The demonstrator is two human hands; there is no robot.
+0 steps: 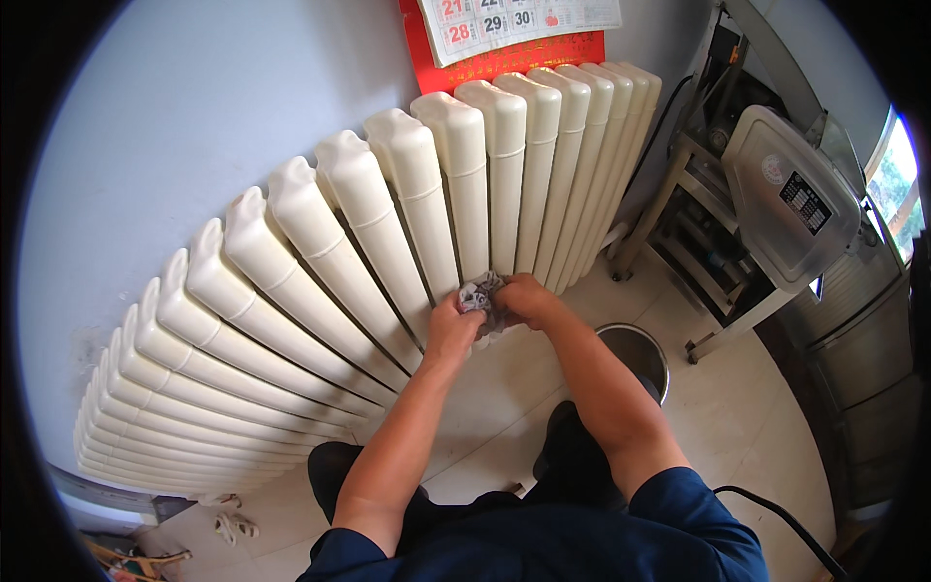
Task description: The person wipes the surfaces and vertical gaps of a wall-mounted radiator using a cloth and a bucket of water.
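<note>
A crumpled, patterned grey cloth point(480, 295) is bunched between both my hands, low in front of the cream radiator point(465, 196). My left hand point(457, 325) grips its left side, thumb on top. On the other side, my right hand point(524, 300) has its fingers curled around the cloth. The lower ends of the middle radiator columns are partly hidden behind the hands and cloth.
A metal bucket point(658, 356) stands on the tiled floor beside my right forearm. Right of the radiator is a wheeled metal machine point(793, 196). A calendar point(524, 29) hangs above; sandals point(236, 527) lie lower left, and a black cable point(771, 505) runs lower right.
</note>
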